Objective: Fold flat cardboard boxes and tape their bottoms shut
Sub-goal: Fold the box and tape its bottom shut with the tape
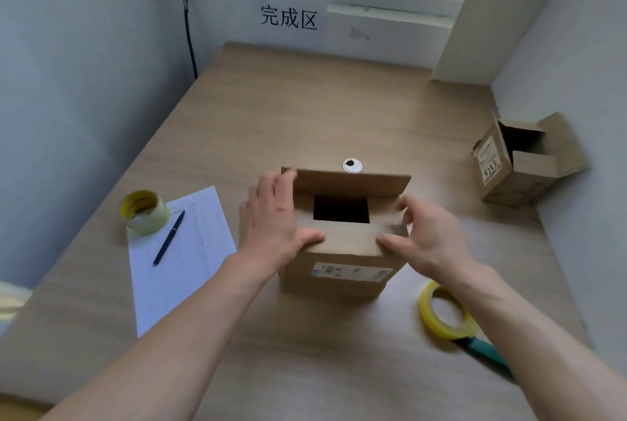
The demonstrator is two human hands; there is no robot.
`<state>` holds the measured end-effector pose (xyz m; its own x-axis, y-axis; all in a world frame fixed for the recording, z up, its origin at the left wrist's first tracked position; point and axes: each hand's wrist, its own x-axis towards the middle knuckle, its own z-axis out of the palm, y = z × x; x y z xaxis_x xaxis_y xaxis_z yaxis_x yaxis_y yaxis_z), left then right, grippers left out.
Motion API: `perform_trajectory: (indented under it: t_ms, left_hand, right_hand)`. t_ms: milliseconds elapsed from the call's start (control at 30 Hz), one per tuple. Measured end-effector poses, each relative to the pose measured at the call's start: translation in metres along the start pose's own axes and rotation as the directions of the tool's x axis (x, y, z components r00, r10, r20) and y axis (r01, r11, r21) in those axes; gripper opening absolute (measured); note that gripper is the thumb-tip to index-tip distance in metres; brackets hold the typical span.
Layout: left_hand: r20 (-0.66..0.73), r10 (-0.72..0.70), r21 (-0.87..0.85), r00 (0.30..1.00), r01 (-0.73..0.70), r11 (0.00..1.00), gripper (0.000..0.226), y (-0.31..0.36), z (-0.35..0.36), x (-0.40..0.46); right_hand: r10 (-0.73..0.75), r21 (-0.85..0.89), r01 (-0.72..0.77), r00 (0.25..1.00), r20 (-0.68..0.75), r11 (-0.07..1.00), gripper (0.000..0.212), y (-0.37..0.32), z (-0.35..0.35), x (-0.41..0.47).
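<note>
A brown cardboard box [342, 264] stands upright in the middle of the wooden desk [305, 105], a printed label on its near side. Its near flap is folded down and its far flap leans inward, leaving a dark square gap between them. My left hand [271, 217] lies along the box's left top edge, fingers on the far flap's corner and thumb pressing the near flap. My right hand [420, 234] curls round the right top edge, thumb on the near flap. A yellow tape roll with a teal handle [444, 315] lies right of the box.
A second roll of tape [144, 212] stands at the left beside a sheet of paper [176, 258] with a black pen [169, 238] on it. Another cardboard box [522, 159] with open flaps lies at the right against the wall. A round white grommet [352, 165] sits behind the box.
</note>
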<state>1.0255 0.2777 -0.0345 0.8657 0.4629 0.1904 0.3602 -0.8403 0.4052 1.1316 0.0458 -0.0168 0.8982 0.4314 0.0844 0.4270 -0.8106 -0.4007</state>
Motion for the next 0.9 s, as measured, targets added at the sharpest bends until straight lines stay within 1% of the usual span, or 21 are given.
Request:
perform_trajectory:
  t_ms: [67, 100, 133, 167, 200, 233, 267, 300, 367, 433, 500, 533, 600, 633, 667, 700, 733, 767, 800, 833, 900]
  left_hand:
    - [0.055, -0.034, -0.123, 0.998, 0.041, 0.992, 0.136, -0.004, 0.003, 0.001]
    - [0.106, -0.029, -0.225, 0.994, 0.053, 0.973, 0.138, -0.006, 0.003, 0.003]
    - [0.143, -0.005, -0.325, 0.99, 0.052, 0.944, 0.133, -0.007, 0.002, 0.004]
    - [0.141, 0.038, -0.405, 0.989, 0.023, 0.914, 0.118, -0.008, 0.003, 0.004]
    - [0.102, 0.08, -0.448, 0.992, -0.026, 0.894, 0.092, -0.009, 0.004, 0.003]
    - [0.05, 0.095, -0.468, 0.994, -0.061, 0.882, 0.06, -0.009, 0.005, 0.0]
    - [0.027, 0.082, -0.485, 0.996, -0.059, 0.873, 0.037, -0.01, 0.006, -0.003]
    - [0.028, 0.048, -0.502, 0.998, -0.028, 0.865, 0.03, -0.01, 0.008, -0.005]
    - [0.018, -0.031, -0.488, 0.999, 0.036, 0.872, 0.03, -0.006, 0.014, -0.007]
    - [-0.028, -0.055, -0.347, 0.998, 0.042, 0.937, 0.028, 0.005, 0.019, -0.004]
    - [0.009, -0.042, -0.129, 0.999, 0.043, 0.991, 0.035, 0.016, 0.025, -0.002]
    - [0.048, -0.037, -0.057, 0.998, 0.04, 0.998, 0.04, 0.018, 0.027, 0.0]
    - [0.105, -0.048, -0.018, 0.993, 0.05, 0.999, 0.044, 0.017, 0.03, 0.004]
    - [0.116, -0.059, -0.024, 0.992, 0.062, 0.998, 0.045, 0.015, 0.03, 0.007]
    - [0.113, -0.065, -0.04, 0.991, 0.07, 0.997, 0.045, 0.013, 0.031, 0.009]
    - [0.103, -0.064, -0.058, 0.993, 0.07, 0.996, 0.045, 0.011, 0.032, 0.01]
    - [0.085, -0.059, -0.076, 0.995, 0.065, 0.995, 0.045, 0.01, 0.033, 0.011]
    - [0.071, -0.053, -0.093, 0.996, 0.059, 0.994, 0.044, 0.009, 0.034, 0.011]
    - [0.061, -0.048, -0.111, 0.997, 0.054, 0.992, 0.044, 0.008, 0.035, 0.011]
    - [0.054, -0.046, -0.125, 0.997, 0.053, 0.991, 0.044, 0.006, 0.037, 0.011]
    - [0.05, -0.048, -0.147, 0.998, 0.055, 0.988, 0.043, 0.003, 0.039, 0.011]
  right_hand:
    - [0.048, 0.029, -0.045, 0.996, -0.076, 0.999, 0.093, 0.004, 0.007, 0.002]
    - [0.081, 0.105, -0.074, 0.995, -0.06, 0.992, 0.112, 0.006, 0.009, 0.004]
    - [0.099, 0.198, -0.093, 0.995, -0.022, 0.976, 0.123, 0.008, 0.011, 0.004]
    - [0.094, 0.295, -0.096, 0.995, 0.022, 0.951, 0.127, 0.01, 0.014, 0.005]
    - [0.061, 0.38, -0.079, 0.996, 0.06, 0.922, 0.122, 0.012, 0.019, 0.005]
    - [0.011, 0.443, -0.051, 0.996, 0.091, 0.895, 0.11, 0.014, 0.023, 0.004]
    - [-0.03, 0.484, -0.03, 0.993, 0.116, 0.875, 0.09, 0.016, 0.027, 0.004]
    - [-0.056, 0.53, -0.02, 0.99, 0.126, 0.848, 0.07, 0.018, 0.032, 0.002]
    - [-0.05, 0.646, -0.013, 0.996, 0.079, 0.763, 0.041, 0.017, 0.043, -0.005]
    - [0.01, 0.699, -0.006, 1.0, -0.001, 0.715, 0.03, 0.012, 0.05, -0.009]
    - [0.021, 0.71, -0.01, 1.0, -0.006, 0.704, 0.03, 0.008, 0.049, -0.006]
    - [-0.006, 0.721, -0.023, 0.999, 0.037, 0.693, 0.032, 0.01, 0.046, -0.004]
    - [-0.025, 0.772, -0.106, 0.987, 0.156, 0.627, 0.033, 0.024, 0.037, -0.004]
    - [0.019, 0.789, -0.139, 0.987, 0.159, 0.598, 0.035, 0.036, 0.031, -0.008]
    - [0.094, 0.774, -0.147, 0.989, 0.114, 0.616, 0.038, 0.051, 0.025, -0.014]
    - [0.15, 0.694, -0.147, 0.987, 0.057, 0.704, 0.041, 0.07, 0.019, -0.023]
    - [0.143, 0.526, -0.144, 0.989, 0.044, 0.838, 0.042, 0.089, 0.014, -0.033]
    - [0.073, 0.289, -0.1, 0.992, 0.1, 0.952, 0.043, 0.11, 0.013, -0.045]
    - [-0.014, 0.044, 0.004, 0.973, 0.229, 0.999, 0.042, 0.129, 0.014, -0.057]
    - [-0.054, -0.147, 0.119, 0.923, 0.382, 0.982, 0.039, 0.145, 0.018, -0.069]
    - [-0.004, -0.36, 0.252, 0.824, 0.567, 0.898, 0.036, 0.167, 0.027, -0.087]
